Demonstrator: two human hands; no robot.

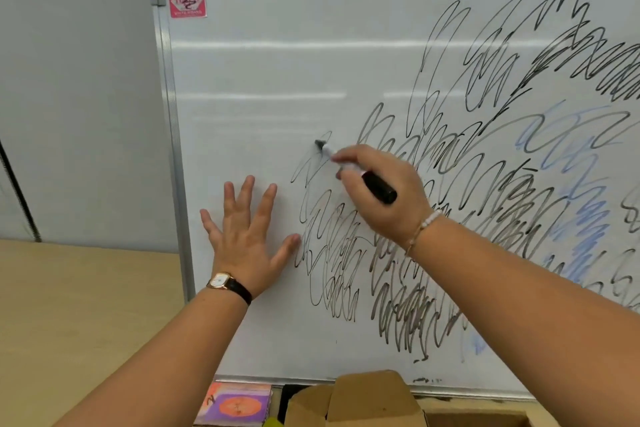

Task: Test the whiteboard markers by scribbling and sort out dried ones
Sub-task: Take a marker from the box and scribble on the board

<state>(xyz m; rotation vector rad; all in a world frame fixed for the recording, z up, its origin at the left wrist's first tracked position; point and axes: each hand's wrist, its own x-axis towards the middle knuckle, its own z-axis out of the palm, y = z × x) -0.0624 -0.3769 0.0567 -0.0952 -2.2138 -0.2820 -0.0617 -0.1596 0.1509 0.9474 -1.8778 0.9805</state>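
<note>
Left of the whiteboard (259,80): one wooden table (86,305). In the whiteboard's top left corner: one red sticker (187,2).

Left hand (242,236) lay flat on the whiteboard's lower left part, fingers straight and spread, holding nothing, likely bracing the board. One wristwatch (221,280) on that wrist. Below the whiteboard's bottom edge, under the left forearm: one colourful packet (235,404), contents unreadable.

One marker (378,188) in view, at the whiteboard's middle, tip on the surface at the left fringe of the scribbles, black rear end sticking out past the knuckles. Right hand (384,194) gripped it, fingers curled round the barrel. One bracelet (424,226) on that wrist.

Step in hand, as I judge it: the scribble test of this one marker. Lines near the tip looked thin and grey against the dense black scribbles (485,184) filling the whiteboard's right half, so this marker may be weak, not certain.

Next move would call for reading the fresh line, then capping the marker and putting it with the good or the dried ones. No sorting piles in view.

Below the whiteboard's bottom edge, centre: one cardboard box (367,399), flaps up, inside hidden. Towards the whiteboard's right edge: one patch of blue scribbles (585,204).

Counts: hands two, marker one, whiteboard one, box one.
</note>
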